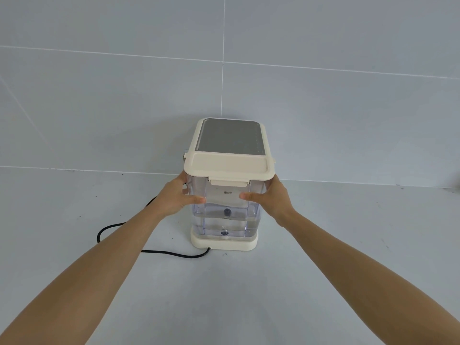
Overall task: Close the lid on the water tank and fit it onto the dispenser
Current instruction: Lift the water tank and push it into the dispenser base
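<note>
A clear water tank [225, 221] with some water in its lower part stands on the cream base of the dispenser [224, 244]. Its cream lid [230, 164] lies flat and shut on top, with a front latch [229, 182] folded down. Behind the lid is the dispenser's grey top panel [230, 138]. My left hand [174, 195] grips the tank's left side, thumb on the front face. My right hand [268, 197] grips the right side in the same way.
A black power cord [139, 245] runs from the base's front and loops off to the left across the pale grey floor. A grey tiled wall [224, 70] rises right behind the dispenser.
</note>
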`<state>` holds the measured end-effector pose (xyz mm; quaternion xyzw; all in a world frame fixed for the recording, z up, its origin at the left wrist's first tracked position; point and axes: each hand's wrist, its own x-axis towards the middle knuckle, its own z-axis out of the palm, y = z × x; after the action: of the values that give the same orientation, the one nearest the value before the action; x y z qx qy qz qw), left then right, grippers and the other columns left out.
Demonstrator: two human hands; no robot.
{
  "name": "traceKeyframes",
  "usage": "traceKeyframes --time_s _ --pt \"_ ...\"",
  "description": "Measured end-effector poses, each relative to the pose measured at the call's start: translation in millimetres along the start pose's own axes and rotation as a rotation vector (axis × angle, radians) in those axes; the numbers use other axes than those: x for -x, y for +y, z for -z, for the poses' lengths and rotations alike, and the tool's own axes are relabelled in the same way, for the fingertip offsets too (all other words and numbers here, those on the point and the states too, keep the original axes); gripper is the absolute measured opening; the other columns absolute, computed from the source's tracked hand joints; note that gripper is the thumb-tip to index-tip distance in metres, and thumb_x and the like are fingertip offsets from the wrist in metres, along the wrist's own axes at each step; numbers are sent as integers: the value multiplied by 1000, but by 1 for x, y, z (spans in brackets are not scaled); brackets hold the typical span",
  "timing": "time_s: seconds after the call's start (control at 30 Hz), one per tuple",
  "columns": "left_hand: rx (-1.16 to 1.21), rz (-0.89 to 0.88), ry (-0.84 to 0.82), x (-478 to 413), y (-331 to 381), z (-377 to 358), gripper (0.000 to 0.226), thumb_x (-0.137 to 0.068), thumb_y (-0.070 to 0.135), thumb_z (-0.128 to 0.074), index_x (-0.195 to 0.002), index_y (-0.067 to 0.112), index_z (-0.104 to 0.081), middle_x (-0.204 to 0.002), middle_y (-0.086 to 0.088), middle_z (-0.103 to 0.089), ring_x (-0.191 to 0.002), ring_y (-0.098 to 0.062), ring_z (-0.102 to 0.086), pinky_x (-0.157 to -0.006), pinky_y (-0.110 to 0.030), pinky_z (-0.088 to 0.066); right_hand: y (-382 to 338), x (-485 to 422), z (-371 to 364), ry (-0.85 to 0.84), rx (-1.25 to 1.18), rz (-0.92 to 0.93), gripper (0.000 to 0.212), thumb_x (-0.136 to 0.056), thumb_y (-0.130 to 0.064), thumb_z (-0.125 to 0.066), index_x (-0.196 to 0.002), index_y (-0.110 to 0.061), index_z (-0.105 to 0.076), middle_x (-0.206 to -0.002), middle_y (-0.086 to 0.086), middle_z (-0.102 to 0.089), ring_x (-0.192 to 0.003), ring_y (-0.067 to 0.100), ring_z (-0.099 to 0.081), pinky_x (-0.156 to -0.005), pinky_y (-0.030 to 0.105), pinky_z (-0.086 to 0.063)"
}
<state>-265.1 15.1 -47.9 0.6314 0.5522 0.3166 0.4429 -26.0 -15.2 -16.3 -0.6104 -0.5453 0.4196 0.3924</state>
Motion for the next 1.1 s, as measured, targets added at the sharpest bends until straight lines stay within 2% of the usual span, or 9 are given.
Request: traceKeyframes --time_s 0.17,0.37,0.53,0.67,0.77,0.87,0.93,1.1 --pt "-12 12 0 1 2 -1 86 -69 18 -76 -138 30 -27 -146 7 -35 -130 -21 -39 -100 -29 -33 1 1 0 -11 -30 -2 84 -61 -22 -82 -132 -20 -39 -129 -5 -54 -107 11 -45 -86 25 -36" --pt "-8 24 2 5 4 -2 87 -69 16 -76 -140 26 -26 -148 3 -34 -133 -23 -36 -109 -40 -32 11 3 -3 -1 -37 -3 78 -62 -22 -81 -130 -20 -41 -128 -5 -56 -113 16 -51 -88 26 -39" --pt "1 22 13 7 6 -5 85 -71 12 -74 -140 24 -27 -148 3 -35 -135 -20 -32 -108 -34 -29 14 4 -5 1 -35 -11 75 -64 -21 -79 -129 -20 -41 -120 -6 -57 -106 15 -52 -84 26 -39" --pt "1 51 -4 9 9 -4 90 -66 20 -78 -140 28 -26 -148 5 -34 -133 -23 -35 -111 -44 -30 15 3 -6 0 -27 -6 77 -64 -22 -79 -130 -20 -40 -127 -4 -56 -108 16 -51 -86 26 -38" --pt "-10 91 -18 13 13 -2 103 -51 38 -81 -138 32 -27 -147 7 -36 -129 -25 -42 -110 -48 -32 15 4 -6 -2 -10 -13 76 -65 -22 -79 -130 -19 -40 -129 -2 -56 -111 18 -51 -87 26 -38" --pt "-47 99 3 13 15 -4 90 -64 28 -79 -137 31 -27 -145 3 -37 -128 -27 -44 -104 -41 -36 14 4 -5 -18 15 -8 76 -66 -23 -78 -130 -17 -39 -130 -2 -55 -113 18 -50 -87 25 -37" --pt "-90 103 26 14 18 -5 85 -71 22 -74 -139 26 -23 -148 -1 -32 -132 -27 -38 -100 -36 -34 12 5 -4 -26 34 -10 76 -67 -24 -78 -131 -16 -37 -132 -1 -53 -116 20 -49 -87 25 -37" --pt "-261 54 89 26 32 -11 85 -77 24 -68 -143 20 -13 -151 -7 -28 -138 -25 -28 -108 -35 -27 6 9 0 -66 90 -44 79 -70 -29 -76 -133 -14 -32 -136 3 -49 -123 24 -47 -89 27 -37"
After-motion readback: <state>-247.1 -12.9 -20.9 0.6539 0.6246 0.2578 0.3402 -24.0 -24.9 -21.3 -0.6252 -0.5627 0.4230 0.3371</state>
